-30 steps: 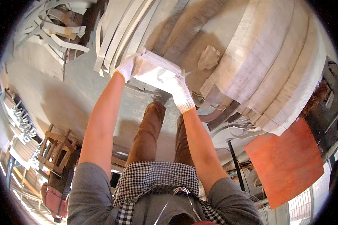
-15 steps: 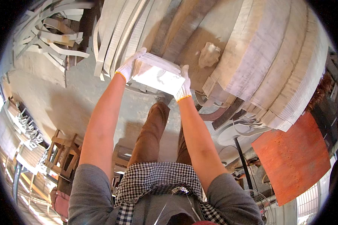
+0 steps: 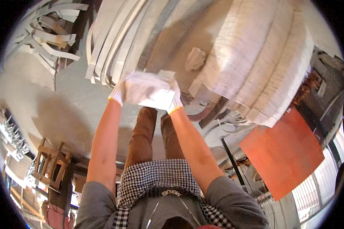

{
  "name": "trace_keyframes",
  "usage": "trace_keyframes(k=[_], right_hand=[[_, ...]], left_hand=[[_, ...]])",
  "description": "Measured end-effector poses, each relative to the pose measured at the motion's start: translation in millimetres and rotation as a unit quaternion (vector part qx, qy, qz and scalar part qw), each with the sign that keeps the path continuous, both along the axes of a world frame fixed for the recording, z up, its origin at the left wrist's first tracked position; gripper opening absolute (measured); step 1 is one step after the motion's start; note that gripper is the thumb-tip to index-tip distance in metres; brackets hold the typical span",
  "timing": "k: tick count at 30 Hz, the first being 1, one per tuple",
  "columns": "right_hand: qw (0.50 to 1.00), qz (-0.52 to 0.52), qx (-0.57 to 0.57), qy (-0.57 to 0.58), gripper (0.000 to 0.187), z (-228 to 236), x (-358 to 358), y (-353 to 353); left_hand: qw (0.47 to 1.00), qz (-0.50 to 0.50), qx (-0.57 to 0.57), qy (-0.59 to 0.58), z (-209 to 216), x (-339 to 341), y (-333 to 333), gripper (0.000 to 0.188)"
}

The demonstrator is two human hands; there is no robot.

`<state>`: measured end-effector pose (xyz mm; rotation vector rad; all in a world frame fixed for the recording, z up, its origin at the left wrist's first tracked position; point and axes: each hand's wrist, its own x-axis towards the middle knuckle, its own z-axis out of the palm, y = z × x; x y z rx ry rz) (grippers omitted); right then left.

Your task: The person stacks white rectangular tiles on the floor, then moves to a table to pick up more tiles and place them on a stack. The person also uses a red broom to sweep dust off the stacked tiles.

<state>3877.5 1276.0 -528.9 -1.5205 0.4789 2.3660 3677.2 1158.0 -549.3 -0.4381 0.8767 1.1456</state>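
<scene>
Between my hands is a pale block-like bundle of flat pieces [image 3: 148, 89], bright in the light; what it is made of I cannot make out. My left hand [image 3: 119, 91], in a white knit glove with a yellow cuff edge, is closed on its left end. On the right end my right hand [image 3: 175, 98], gloved alike, grips it too. A small flat piece [image 3: 166, 73] sticks up at its far right corner. Beyond my hands, long curved pale strips [image 3: 116, 42] stand side by side. Fingers are partly hidden behind the bundle.
Large stacked curved pale slabs [image 3: 252, 65] rise at the right, with a whitish lump [image 3: 195, 59] beside them. An orange-red sheet [image 3: 283, 152] leans at the lower right. Loose strips [image 3: 51, 36] lie heaped at the far left; a wooden stool [image 3: 51, 164] stands at lower left.
My hands have brought the bundle nearer to my body and a little left, turning its face. The surroundings have shifted left in the view.
</scene>
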Motion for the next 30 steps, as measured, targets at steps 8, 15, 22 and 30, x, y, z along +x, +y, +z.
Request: trace_keyframes(k=[8, 15, 22, 30], right_hand=[[0.995, 0.070, -0.073, 0.011, 0.059, 115, 68, -71], [0.817, 0.489, 0.260, -0.163, 0.035, 278, 80, -73], [0.525, 0.663, 0.530, -0.061, 0.027, 305, 77, -121], [0.849, 0.465, 0.251, -0.017, 0.056, 358, 11, -160]], left_hand=[[0.980, 0.105, -0.169, -0.009, 204, 78, -57, 0.068], [0.976, 0.201, -0.063, -0.050, 324, 137, -118, 0.078], [0.961, 0.262, -0.052, -0.074, 431, 149, -166, 0.085], [0.966, 0.254, -0.037, -0.013, 462, 91, -228, 0.076]])
